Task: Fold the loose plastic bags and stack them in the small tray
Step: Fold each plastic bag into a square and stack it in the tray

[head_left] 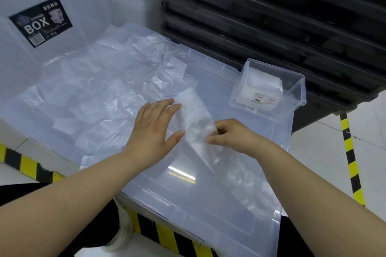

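Observation:
A narrow, partly folded clear plastic bag (195, 115) lies slantwise on the translucent box lid (208, 190). My left hand (154, 129) lies flat with straight fingers, its fingertips touching the bag's left edge. My right hand (231, 134) pinches the bag's near right edge between curled fingers and thumb. Loose plastic bags (100, 89) lie spread over the lid's left half. The small clear tray (269, 89) stands at the lid's far right corner, with folded bags (264, 80) stacked inside.
A large translucent storage box with a black "BOX" label (41, 21) stands at the back left. Dark stacked crates (282, 16) rise behind the tray. Yellow-and-black hazard tape (351, 152) marks the floor around the lid.

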`<state>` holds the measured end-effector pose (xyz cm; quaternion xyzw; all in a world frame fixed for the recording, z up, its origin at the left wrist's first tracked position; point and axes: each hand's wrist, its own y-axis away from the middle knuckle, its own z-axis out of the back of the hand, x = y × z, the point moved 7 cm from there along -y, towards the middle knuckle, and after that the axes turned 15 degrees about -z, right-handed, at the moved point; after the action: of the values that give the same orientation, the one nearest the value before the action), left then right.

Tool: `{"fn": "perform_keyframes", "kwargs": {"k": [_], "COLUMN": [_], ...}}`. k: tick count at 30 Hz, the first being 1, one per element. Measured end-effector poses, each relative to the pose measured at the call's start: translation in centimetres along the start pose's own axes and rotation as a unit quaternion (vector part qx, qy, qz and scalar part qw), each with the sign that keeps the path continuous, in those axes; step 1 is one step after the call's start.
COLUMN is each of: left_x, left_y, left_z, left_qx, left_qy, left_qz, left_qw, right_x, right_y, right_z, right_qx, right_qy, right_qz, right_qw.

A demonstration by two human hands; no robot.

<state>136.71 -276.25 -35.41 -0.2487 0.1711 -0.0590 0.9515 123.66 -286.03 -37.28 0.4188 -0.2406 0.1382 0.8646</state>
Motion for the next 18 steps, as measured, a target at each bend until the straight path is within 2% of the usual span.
{"fn": "perform_keyframes", "kwargs": {"k": [2, 4, 6, 9, 11, 14, 16, 18], "left_x": [-1.0, -1.9, -3.1, -4.6, -4.8, -4.5, -4.4, -4.3], "left_y": [-0.2, -0.2, 0.0, 0.6, 0.9, 1.2, 1.3, 1.2], "left_z": [0.1, -0.5, -1.6, -3.1, -4.0, -4.7, -4.9, -5.0], "left_qx": [-0.023, -0.014, 0.024, 0.110, 0.164, 0.205, 0.211, 0.213], "left_qy": [-0.012, -0.019, -0.005, 0.003, -0.004, 0.009, 0.015, 0.024], "left_qz": [-0.045, -0.089, -0.146, -0.212, -0.224, -0.211, -0.211, -0.205], "left_qw": [0.999, 0.996, 0.989, 0.971, 0.961, 0.956, 0.954, 0.955], "right_x": [-1.1, -2.2, -2.9, -3.0, -2.5, -2.5, -1.8, -0.1], "right_y": [-0.2, -0.5, -1.0, -1.7, -1.9, -1.4, 0.0, 2.4], "right_z": [1.1, 1.9, 2.2, 2.0, 1.9, 2.4, 3.0, 2.5], "right_qx": [-0.048, -0.112, -0.153, -0.170, -0.180, -0.216, -0.297, -0.367], "right_qy": [-0.146, -0.203, -0.183, -0.120, -0.036, 0.056, 0.126, 0.202], "right_qz": [-0.019, -0.047, -0.074, -0.092, -0.088, -0.091, -0.018, 0.165], "right_qw": [0.988, 0.972, 0.968, 0.974, 0.979, 0.970, 0.946, 0.893]}}
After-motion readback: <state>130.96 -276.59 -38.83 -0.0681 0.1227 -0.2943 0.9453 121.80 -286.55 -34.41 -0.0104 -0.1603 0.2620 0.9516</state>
